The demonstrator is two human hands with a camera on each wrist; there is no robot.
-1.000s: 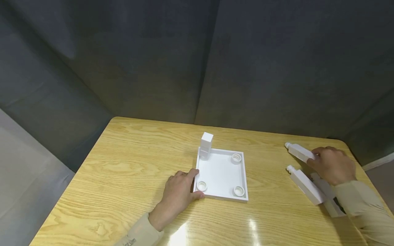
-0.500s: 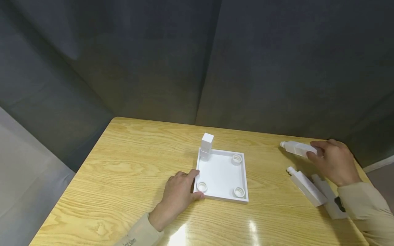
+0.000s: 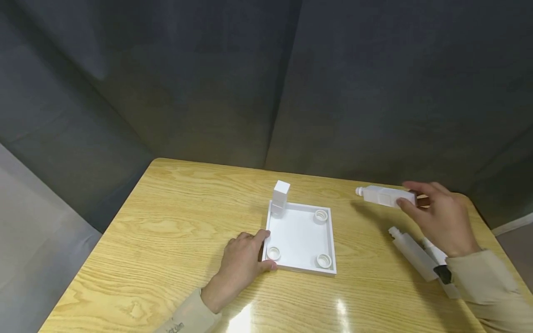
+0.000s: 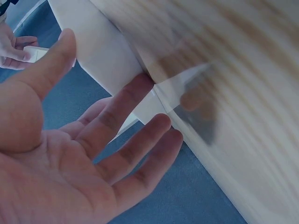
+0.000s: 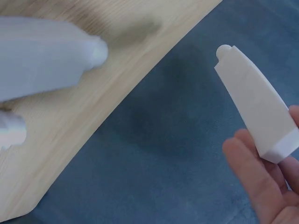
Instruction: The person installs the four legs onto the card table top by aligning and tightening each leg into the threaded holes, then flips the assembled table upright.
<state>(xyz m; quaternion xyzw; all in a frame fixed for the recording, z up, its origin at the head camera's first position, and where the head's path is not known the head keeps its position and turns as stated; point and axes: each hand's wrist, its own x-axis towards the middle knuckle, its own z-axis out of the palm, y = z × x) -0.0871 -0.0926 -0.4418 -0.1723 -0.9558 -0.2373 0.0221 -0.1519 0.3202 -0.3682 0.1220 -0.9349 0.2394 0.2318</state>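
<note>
A small white tabletop lies underside up on the wooden table, with round threaded sockets in three corners. In its far left corner a white table leg stands upright. My left hand holds the near left corner between thumb and fingers; the left wrist view shows the fingertips against the tabletop's edge. Over the table at right, my right hand pinches another white table leg by its plain end. That leg lies roughly level, its knobbed end pointing left, and casts a shadow below.
Two more legs lie near the right forearm: one white leg in front and another leg partly hidden by the sleeve. A dark curtain hangs beyond the wooden table's far edge.
My right hand has lifted the leg and carried it left, turning it closer to level. The left hand and the tabletop stay nearly in place.
</note>
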